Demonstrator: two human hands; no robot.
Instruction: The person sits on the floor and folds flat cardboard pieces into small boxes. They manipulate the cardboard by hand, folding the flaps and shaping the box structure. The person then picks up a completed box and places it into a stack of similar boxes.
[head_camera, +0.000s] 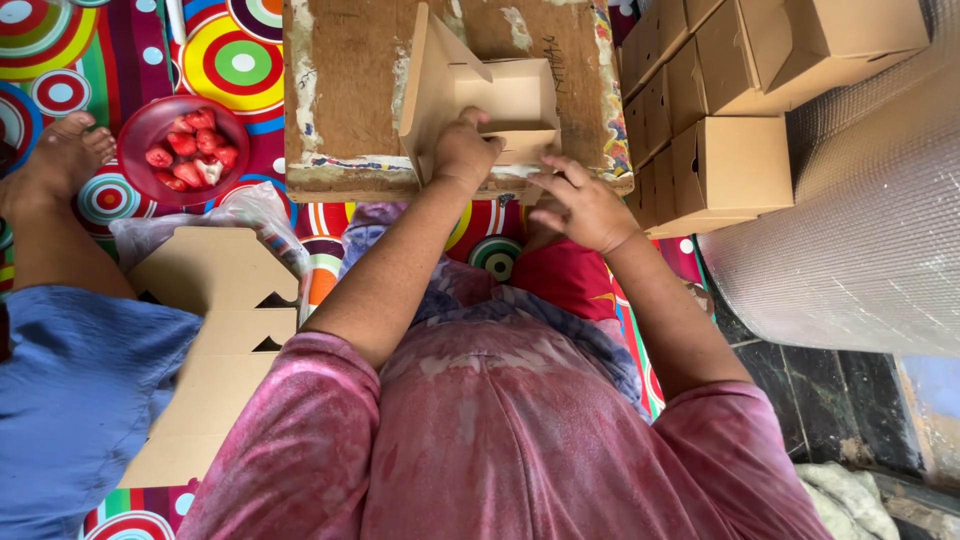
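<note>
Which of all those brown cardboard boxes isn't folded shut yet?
The half-folded box on the wooden board, under the left hand. Its flaps stand open; the stacked boxes at right are closed.

Half-folded brown carton (490, 100), finished cartons (740, 130) right

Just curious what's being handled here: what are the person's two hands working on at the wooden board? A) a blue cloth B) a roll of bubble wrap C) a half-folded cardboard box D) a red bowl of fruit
C: the left hand and right hand both rest on the half-folded cardboard box lying on the wooden board, one flap upright.
</note>
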